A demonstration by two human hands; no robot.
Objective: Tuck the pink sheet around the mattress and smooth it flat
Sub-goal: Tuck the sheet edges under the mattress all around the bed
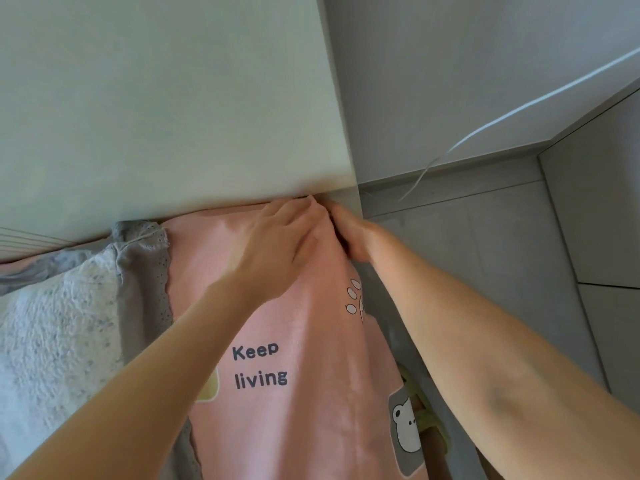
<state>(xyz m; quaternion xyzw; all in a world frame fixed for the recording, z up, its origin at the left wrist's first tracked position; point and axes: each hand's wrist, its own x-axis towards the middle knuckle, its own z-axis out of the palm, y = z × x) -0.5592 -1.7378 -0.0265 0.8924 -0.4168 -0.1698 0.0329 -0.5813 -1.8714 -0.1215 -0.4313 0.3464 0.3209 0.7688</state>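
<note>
The pink sheet point(298, 393), printed with "Keep living" and a bear, lies over the mattress up to its far right corner by the headboard. My left hand point(277, 244) lies flat on top of the sheet, its straight fingers pressing the puckered fabric at that corner. My right hand point(349, 237) reaches in from the bed's side and grips the sheet's hanging edge just below the corner. Its fingertips and thumb are partly hidden behind the fold. The mattress itself is covered.
A cream headboard point(173, 116) stands right behind the corner. A grey lace-edged pillow point(145, 271) and white textured cover point(59, 323) lie on the left. On the right is grey tiled floor point(502, 254), a white cable point(485, 129) and a green slipper point(427, 417).
</note>
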